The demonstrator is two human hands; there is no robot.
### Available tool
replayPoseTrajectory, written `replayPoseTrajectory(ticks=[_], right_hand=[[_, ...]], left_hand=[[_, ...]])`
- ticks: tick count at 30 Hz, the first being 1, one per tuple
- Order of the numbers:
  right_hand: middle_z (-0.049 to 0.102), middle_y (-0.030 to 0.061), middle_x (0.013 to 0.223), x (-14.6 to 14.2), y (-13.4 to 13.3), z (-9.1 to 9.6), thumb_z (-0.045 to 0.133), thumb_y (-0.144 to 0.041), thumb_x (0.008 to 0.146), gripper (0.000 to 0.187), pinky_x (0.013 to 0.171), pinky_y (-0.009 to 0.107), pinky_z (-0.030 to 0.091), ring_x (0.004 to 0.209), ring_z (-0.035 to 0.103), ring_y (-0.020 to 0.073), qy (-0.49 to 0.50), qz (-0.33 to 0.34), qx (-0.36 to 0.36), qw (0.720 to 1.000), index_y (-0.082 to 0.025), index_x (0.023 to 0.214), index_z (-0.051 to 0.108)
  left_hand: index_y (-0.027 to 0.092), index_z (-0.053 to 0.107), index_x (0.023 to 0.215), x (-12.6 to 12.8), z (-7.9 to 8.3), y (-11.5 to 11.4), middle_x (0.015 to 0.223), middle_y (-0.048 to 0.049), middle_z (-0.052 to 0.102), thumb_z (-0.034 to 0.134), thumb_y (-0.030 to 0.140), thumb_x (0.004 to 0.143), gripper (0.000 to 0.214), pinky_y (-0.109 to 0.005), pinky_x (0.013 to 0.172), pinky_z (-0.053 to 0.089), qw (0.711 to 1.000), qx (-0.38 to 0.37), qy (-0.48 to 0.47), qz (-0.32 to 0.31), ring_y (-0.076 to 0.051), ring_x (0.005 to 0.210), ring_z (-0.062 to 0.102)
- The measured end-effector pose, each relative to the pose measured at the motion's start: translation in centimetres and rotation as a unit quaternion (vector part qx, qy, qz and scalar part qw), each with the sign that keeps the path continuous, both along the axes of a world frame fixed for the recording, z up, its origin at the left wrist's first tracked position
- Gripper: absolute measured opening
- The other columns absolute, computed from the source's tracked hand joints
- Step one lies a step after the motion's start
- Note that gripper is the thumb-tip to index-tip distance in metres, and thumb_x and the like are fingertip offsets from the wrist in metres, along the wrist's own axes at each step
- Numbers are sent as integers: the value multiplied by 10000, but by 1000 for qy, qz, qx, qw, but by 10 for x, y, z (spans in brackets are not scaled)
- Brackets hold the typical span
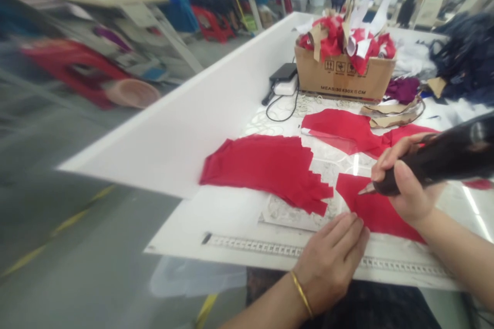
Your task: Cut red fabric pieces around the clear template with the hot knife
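My right hand point(412, 185) is wrapped round a thick black hand tool point(447, 151) with a pointed metal tip. That tip is at a red fabric piece point(389, 212) lying flat on the table. Whether it touches the cloth, I cannot tell. My left hand point(334, 254), a gold bangle at its wrist, lies palm down with fingers stretched out at the near left edge of this piece. To the left, a fanned stack of red fabric pieces point(262, 167) rests on a patterned board point(285, 212). More red cloth point(335, 126) lies behind the tool.
A measuring tape point(254, 243) runs along the white table's front edge. A white side panel point(185, 118) rises on the left. At the back stand a cardboard box point(343, 77) of red scraps and a black device point(283, 73) with a cable. Dark cloth point(469, 56) is heaped back right.
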State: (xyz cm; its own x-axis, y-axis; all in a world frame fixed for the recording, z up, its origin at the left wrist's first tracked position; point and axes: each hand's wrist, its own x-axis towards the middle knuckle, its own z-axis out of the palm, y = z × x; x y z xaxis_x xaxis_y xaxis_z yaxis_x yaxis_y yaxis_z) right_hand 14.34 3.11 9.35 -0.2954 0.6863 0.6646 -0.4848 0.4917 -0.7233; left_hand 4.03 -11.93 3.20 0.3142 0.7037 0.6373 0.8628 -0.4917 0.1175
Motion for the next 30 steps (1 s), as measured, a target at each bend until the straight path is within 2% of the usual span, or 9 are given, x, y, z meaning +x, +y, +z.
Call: replayPoseTrajectory(ticks=[5, 9, 13, 19, 23, 30], right_hand=[[621, -54, 662, -13, 29, -7, 656, -240, 932, 88, 510, 275, 531, 511, 604, 127, -8, -63, 8, 998, -226, 916, 571], [600, -35, 604, -18, 33, -7, 636, -254, 948, 219, 469, 268, 498, 480, 561, 121, -28, -68, 13, 997, -203, 746, 572], [618, -35, 633, -20, 30, -8, 650, -235, 939, 183, 538, 302, 535, 514, 588, 131, -26, -79, 26, 996, -211, 776, 570], [612, -48, 615, -21, 33, -10, 657, -281, 941, 114, 488, 289, 502, 495, 587, 139, -30, -85, 18, 996, -235, 902, 561], [624, -63, 643, -12, 35, -8, 682, -304, 930, 209, 496, 285, 524, 503, 602, 142, -13, -94, 5, 995, -248, 1056, 524], [625, -46, 648, 5, 38, -8, 673, -324, 933, 150, 501, 261, 539, 510, 602, 125, -35, -114, 9, 993, -219, 915, 567]], left_hand=[[9, 665, 1190, -3, 0, 22, 1249, -219, 675, 435, 65, 953, 335, -444, 1031, 562, 998, -20, 46, 30, -325, 1242, 610], [13, 670, 1158, -3, -1, 38, 1205, -216, 691, 434, 101, 978, 310, -424, 972, 594, 997, -2, 58, 52, -328, 1194, 638], [12, 669, 1137, -3, -5, 44, 1136, -219, 704, 422, 142, 1007, 307, -419, 938, 606, 997, -3, 49, 57, -315, 1130, 665], [21, 671, 1146, -5, -6, 44, 1133, -208, 711, 435, 138, 1009, 297, -415, 923, 614, 996, -6, 67, 61, -302, 1099, 678], [24, 682, 1135, -6, -6, 44, 1138, -200, 716, 451, 140, 1005, 289, -410, 922, 617, 995, 1, 73, 64, -304, 1081, 689], [24, 678, 1162, -6, -8, 44, 1156, -209, 711, 477, 130, 994, 283, -424, 954, 603, 995, -2, 77, 57, -303, 1103, 683]])
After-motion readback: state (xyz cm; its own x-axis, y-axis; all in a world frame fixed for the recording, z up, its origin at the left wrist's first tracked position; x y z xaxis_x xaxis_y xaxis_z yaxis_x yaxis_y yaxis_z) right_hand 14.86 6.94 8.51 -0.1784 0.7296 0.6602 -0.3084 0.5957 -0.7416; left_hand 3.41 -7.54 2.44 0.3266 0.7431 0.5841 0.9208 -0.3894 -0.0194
